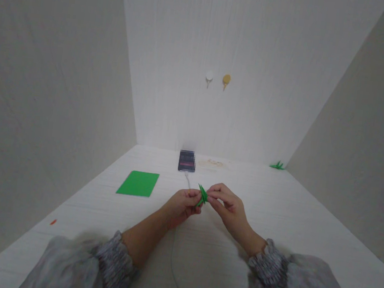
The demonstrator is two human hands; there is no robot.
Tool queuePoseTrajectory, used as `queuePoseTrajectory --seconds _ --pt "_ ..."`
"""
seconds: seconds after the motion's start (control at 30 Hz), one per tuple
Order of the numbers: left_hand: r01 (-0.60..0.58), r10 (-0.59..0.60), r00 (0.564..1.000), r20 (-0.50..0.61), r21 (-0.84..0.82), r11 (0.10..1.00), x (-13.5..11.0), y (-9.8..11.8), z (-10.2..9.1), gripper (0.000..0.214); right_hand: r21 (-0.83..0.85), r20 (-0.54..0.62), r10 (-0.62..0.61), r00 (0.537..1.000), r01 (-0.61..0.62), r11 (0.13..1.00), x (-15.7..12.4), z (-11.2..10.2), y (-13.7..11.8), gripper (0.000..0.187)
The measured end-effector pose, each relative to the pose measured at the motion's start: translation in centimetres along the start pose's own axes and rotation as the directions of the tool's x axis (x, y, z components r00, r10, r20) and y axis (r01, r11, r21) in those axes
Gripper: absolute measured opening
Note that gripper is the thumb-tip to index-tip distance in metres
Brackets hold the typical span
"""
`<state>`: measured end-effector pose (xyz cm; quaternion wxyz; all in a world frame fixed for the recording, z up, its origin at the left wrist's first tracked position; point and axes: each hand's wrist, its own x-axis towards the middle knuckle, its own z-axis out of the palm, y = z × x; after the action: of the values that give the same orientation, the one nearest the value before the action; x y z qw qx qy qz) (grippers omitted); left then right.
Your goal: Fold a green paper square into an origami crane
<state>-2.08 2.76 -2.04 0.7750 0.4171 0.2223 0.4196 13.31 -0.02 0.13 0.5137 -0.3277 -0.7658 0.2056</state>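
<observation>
A small folded piece of green paper (202,195) is held above the white tabletop, between both hands. My left hand (183,205) pinches its lower left side with closed fingers. My right hand (227,205) pinches its right side, thumb and fingers pressed together. Both forearms come in from the bottom in grey sleeves.
A flat green paper sheet (138,183) lies to the left on the white table (291,223). A phone (187,161) with a white cable (176,264) lies behind the hands. A small folded green figure (277,165) sits in the far right corner. Two wall hooks (217,79) hang above. A tiny red scrap (53,222) lies near the left wall.
</observation>
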Motion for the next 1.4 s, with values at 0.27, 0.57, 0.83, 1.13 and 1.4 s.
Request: queuePoseTrajectory --seconds 0.27,0.57,0.83,1.13,1.4 --pt "-0.003 0.004 0.998 -0.068 0.022 1.0 -0.2 0.2 0.5 0.025 -0.019 -0.049 0.024 0.999 -0.025 1.0 0.0 0.1 0.3 0.013" --pt "-0.059 0.074 0.979 -0.192 0.082 0.995 -0.2 0.1 0.9 0.026 0.023 -0.085 0.062 0.994 -0.061 0.998 -0.1 0.0 1.7 0.012" --pt "-0.202 0.224 0.95 -0.218 0.121 0.972 -0.3 0.3 1.6 0.024 0.004 -0.038 0.068 0.997 -0.068 0.998 0.0 -0.2 1.5 0.011" --pt "-0.115 0.151 0.982 -0.116 0.272 0.955 -0.5 0.1 1.5 0.022 -0.019 -0.045 0.064 0.997 -0.065 0.998 -0.1 -0.2 1.7 0.012" --pt "-0.012 0.034 0.997 -0.063 0.319 0.948 -0.5 -0.3 0.8 0.024 -0.061 0.126 -0.009 0.992 0.017 0.998 0.5 -1.3 1.1 0.018"
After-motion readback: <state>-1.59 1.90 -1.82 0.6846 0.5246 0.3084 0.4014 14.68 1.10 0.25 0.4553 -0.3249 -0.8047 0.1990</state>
